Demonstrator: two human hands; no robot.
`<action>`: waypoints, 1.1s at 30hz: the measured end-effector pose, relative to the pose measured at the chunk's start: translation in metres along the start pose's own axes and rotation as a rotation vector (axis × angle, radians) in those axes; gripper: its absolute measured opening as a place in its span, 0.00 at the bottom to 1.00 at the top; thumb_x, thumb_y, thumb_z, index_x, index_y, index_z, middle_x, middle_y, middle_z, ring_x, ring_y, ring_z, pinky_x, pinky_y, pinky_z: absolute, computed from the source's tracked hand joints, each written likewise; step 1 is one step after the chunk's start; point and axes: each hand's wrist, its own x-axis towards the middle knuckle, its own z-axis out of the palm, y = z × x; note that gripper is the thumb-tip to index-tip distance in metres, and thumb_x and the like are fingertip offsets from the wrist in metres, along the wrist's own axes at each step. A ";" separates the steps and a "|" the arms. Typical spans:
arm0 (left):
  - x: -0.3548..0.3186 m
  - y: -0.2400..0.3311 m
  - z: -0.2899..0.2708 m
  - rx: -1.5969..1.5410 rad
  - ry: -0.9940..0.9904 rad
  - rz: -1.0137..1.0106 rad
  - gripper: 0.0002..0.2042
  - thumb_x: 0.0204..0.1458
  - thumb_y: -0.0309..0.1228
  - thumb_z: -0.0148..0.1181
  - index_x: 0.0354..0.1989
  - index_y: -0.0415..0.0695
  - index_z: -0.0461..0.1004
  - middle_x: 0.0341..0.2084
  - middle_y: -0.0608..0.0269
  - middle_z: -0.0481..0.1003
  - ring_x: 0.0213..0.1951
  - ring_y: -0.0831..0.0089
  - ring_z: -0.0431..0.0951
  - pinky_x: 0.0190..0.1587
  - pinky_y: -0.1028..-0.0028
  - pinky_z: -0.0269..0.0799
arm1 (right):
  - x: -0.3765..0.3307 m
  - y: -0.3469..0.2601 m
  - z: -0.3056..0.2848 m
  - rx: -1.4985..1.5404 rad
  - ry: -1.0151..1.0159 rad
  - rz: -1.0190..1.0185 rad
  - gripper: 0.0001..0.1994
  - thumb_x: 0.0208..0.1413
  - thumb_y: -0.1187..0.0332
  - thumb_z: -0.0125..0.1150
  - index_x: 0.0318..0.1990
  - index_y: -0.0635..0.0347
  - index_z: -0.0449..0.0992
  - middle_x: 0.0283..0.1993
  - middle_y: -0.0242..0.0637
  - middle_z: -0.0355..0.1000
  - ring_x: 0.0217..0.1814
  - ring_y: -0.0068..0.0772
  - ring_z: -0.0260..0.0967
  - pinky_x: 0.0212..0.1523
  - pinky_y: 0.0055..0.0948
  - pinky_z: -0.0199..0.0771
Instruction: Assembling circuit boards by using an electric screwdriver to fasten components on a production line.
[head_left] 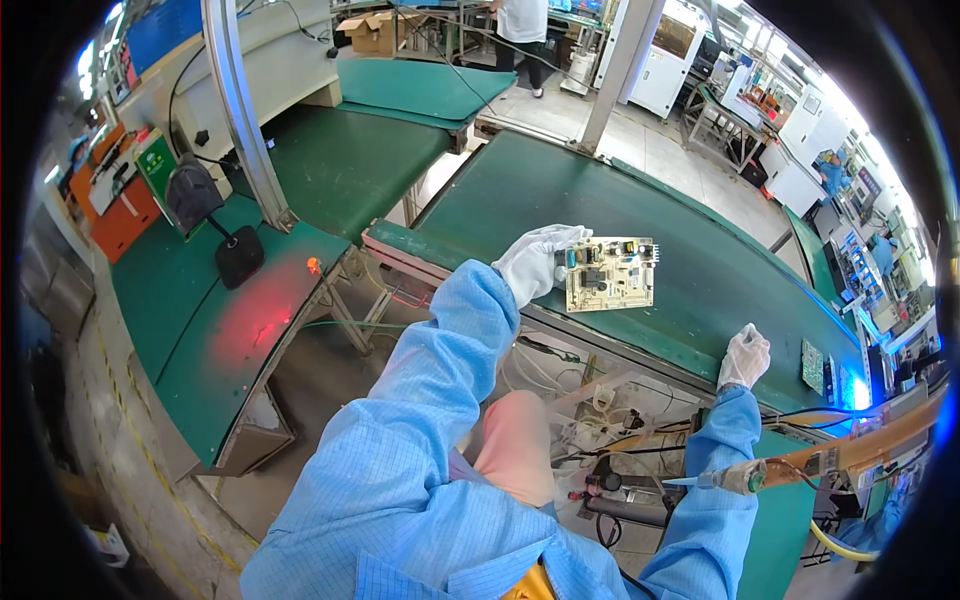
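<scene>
Here's the left hand (538, 262), white-gloved, clasping the cream circuit board (612, 285) by its left edge, component side showing, over the green conveyor belt (540, 190) close to its near rail (640, 357). Off to the right, the gloved right hand (746, 358) sits over that near edge, fingers curled; I can't tell whether anything is inside. The two hands are well apart, a broad stretch of green between them, and there's room beyond the board toward the belt's far edge. Farther right, a second circuit board (812, 367) lies near a bright blue light (858, 392). Nearer on that side, a brown tube (850, 440) with a pale tip crosses above the right sleeve (722, 500), tighter quarters there. Over left, a gap splits the belt from a green table (190, 340) glowing red in one patch.
</scene>
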 end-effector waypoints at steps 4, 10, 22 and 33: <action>-0.003 0.003 0.006 -0.024 0.047 -0.036 0.17 0.60 0.38 0.57 0.50 0.39 0.73 0.42 0.66 0.77 0.32 0.83 0.73 0.30 0.81 0.68 | -0.001 0.008 0.008 0.035 0.179 -0.003 0.17 0.61 0.57 0.51 0.48 0.61 0.75 0.41 0.50 0.75 0.44 0.48 0.73 0.47 0.42 0.70; -0.008 0.008 0.011 0.072 0.072 -0.028 0.17 0.60 0.38 0.57 0.50 0.39 0.72 0.42 0.66 0.77 0.27 0.84 0.69 0.30 0.82 0.68 | -0.003 0.008 0.008 0.121 0.044 0.130 0.15 0.60 0.56 0.50 0.34 0.60 0.72 0.38 0.48 0.75 0.42 0.48 0.73 0.45 0.44 0.68; -0.004 0.005 0.007 0.034 0.063 -0.013 0.16 0.61 0.38 0.56 0.49 0.38 0.73 0.40 0.65 0.78 0.26 0.83 0.70 0.27 0.82 0.68 | -0.003 0.004 0.007 0.172 0.063 0.054 0.20 0.60 0.54 0.51 0.52 0.56 0.73 0.50 0.43 0.73 0.53 0.44 0.70 0.55 0.39 0.68; -0.004 0.004 0.005 0.055 0.037 0.009 0.16 0.60 0.39 0.57 0.48 0.39 0.74 0.40 0.64 0.76 0.35 0.81 0.73 0.28 0.81 0.68 | -0.004 -0.016 -0.002 -0.043 -0.246 -0.142 0.30 0.61 0.50 0.48 0.66 0.59 0.60 0.66 0.45 0.62 0.69 0.43 0.58 0.67 0.32 0.57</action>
